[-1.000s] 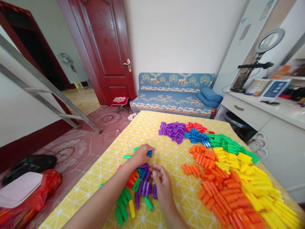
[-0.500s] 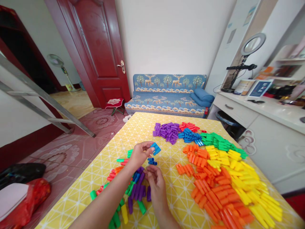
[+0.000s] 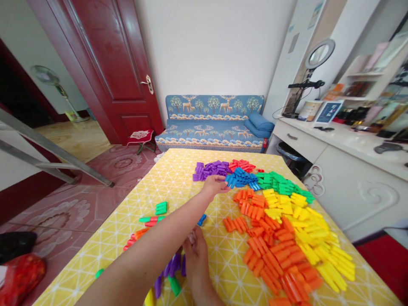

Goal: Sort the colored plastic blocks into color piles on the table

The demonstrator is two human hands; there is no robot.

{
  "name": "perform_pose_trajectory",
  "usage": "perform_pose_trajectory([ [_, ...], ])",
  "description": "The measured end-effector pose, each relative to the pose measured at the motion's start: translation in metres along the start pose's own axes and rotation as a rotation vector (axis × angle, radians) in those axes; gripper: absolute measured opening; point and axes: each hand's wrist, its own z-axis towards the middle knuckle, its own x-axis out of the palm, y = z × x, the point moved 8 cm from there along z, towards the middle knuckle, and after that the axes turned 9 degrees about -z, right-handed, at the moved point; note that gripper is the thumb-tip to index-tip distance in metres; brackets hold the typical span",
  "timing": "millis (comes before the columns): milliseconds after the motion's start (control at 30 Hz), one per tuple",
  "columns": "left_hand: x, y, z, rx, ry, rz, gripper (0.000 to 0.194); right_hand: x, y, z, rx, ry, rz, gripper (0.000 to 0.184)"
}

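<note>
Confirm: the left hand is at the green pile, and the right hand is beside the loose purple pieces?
Not quite: the head view shows the left hand at the blue pile; the green pile lies further right. The right hand is indeed beside the loose purple pieces.

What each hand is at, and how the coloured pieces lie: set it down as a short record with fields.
Left hand: stretched forward, fingertips at the left edge of the blue pile; grip unclear
Right hand: beside loose purple pieces, fingers partly hidden by the left forearm
Far piles: purple pile, red pile, blue, green pile
Right-side piles: orange pile, yellow pile
Left side: mixed loose colours, including green pieces
Surface: yellow patterned tablecloth
Background: blue sofa, red door
</note>
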Motion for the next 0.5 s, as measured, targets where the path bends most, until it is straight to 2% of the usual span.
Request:
perform_pose_trajectory([
  [100,0.017,0.011,0.030,-0.050,-0.050,-0.005,0.023,0.000,0.002,-0.001,-0.009,-0.006,0.007,0.034],
  [233,0.036,0.018,0.059,-0.085,-0.076,-0.031,0.030,-0.001,0.005,0.000,-0.011,-0.031,0.005,0.032],
  [367,0.046,0.024,0.069,-0.104,-0.050,-0.042,0.035,-0.002,0.012,0.000,-0.018,-0.069,0.002,0.030],
  [500,0.049,0.027,0.069,-0.098,-0.023,-0.015,0.035,0.002,0.015,0.000,-0.006,-0.041,0.025,0.027],
])
